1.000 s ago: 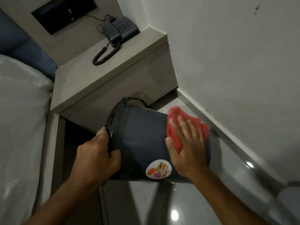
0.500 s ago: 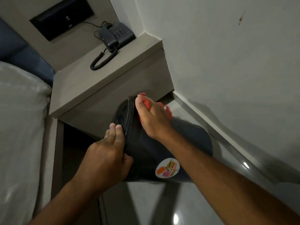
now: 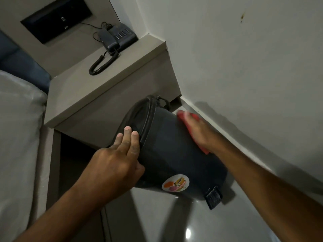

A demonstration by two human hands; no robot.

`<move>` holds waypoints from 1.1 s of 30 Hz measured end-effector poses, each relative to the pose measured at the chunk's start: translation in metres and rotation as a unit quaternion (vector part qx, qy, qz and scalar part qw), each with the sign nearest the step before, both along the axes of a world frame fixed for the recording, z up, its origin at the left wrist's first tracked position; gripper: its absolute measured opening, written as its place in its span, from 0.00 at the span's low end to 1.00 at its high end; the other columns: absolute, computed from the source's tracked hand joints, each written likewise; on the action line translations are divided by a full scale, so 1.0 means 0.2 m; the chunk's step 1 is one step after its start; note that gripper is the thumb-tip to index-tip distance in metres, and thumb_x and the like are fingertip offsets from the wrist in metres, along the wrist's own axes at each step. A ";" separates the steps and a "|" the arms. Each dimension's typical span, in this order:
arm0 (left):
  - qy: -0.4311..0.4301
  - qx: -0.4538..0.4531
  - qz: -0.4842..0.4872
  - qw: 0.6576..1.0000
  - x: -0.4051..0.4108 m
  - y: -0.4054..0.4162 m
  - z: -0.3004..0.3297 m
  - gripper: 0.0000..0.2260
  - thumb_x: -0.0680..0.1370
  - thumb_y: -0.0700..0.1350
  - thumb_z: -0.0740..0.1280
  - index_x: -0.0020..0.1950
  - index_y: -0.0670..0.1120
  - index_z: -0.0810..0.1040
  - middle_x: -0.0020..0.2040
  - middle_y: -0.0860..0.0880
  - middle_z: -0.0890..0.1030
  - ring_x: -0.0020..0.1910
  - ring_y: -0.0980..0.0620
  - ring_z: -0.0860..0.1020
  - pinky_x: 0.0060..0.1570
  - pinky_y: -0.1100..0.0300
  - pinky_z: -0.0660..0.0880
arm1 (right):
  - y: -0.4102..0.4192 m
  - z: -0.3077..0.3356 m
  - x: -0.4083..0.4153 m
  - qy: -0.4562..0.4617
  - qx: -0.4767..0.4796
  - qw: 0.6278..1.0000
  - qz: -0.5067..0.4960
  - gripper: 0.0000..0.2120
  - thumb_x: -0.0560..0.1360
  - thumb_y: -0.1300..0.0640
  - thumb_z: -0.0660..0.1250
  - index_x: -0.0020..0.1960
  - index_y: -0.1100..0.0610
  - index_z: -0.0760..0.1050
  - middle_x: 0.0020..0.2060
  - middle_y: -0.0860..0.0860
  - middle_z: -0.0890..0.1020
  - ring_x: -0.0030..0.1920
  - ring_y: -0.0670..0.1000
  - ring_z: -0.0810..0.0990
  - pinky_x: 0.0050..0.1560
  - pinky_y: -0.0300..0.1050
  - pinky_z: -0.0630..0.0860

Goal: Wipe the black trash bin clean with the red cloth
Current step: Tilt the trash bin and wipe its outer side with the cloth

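Left hand point(image 3: 115, 159) clamps the rim of the bin point(image 3: 171, 147) — fingers over the lip, thumb on the side. Right hand point(image 3: 199, 133), blurred, lies flat on the cloth point(image 3: 180, 115), fingers seemingly straight, pressing it to the bin's far flank. Bin tipped on the floor point(image 3: 174, 220), mouth toward the nightstand point(image 3: 108, 95). Step in hand: wiping the outer wall. Next likely needs the bin turned to bring up unwiped faces. Tight room — wall point(image 3: 244, 67) just beside the wiping hand, nightstand near the rim; open floor toward the wearer.

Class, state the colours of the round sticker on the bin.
The sticker is white with orange, pink and yellow pictures; head view.
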State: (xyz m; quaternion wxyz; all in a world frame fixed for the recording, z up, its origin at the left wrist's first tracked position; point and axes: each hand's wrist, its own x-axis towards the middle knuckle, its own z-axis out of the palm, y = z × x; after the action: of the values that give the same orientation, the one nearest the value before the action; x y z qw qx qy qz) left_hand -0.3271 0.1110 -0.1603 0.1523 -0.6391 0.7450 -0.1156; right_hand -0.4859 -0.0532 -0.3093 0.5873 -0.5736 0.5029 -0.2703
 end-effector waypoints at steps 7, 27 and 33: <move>0.016 0.004 0.078 0.997 0.01 0.02 0.03 0.24 0.73 0.43 0.65 0.62 0.27 0.74 0.58 0.25 0.77 0.37 0.32 0.83 0.28 0.46 0.81 | 0.05 0.20 0.22 0.005 -0.149 0.983 0.102 0.33 0.76 0.28 0.47 0.72 0.41 0.72 0.63 0.48 0.81 0.65 0.52 0.77 0.74 0.61 0.66; -0.203 0.073 0.173 0.961 -0.01 -0.10 0.00 0.33 0.81 0.51 0.62 0.75 0.35 0.49 0.74 0.32 0.64 0.54 0.40 0.81 0.49 0.48 0.81 | 0.41 -0.23 0.12 0.107 -0.196 0.974 0.036 0.35 0.81 0.31 0.41 0.84 0.45 0.45 0.84 0.51 0.51 0.83 0.53 0.49 0.82 0.61 0.49; -0.162 0.138 0.227 0.950 -0.16 -0.24 -0.02 0.35 0.77 0.47 0.68 0.75 0.35 0.54 0.74 0.30 0.61 0.63 0.29 0.74 0.57 0.40 0.75 | 0.40 -0.44 0.21 -0.069 0.200 0.977 0.013 0.31 0.82 0.32 0.47 0.76 0.50 0.66 0.65 0.54 0.80 0.54 0.48 0.79 0.61 0.46 0.73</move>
State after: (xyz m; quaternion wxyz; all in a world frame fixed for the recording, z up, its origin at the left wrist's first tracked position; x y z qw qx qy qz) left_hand -0.3590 0.0634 -0.1645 0.3800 -0.7366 0.5543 -0.0765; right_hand -0.4443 0.0271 -0.3970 0.7268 -0.4315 0.4974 -0.1955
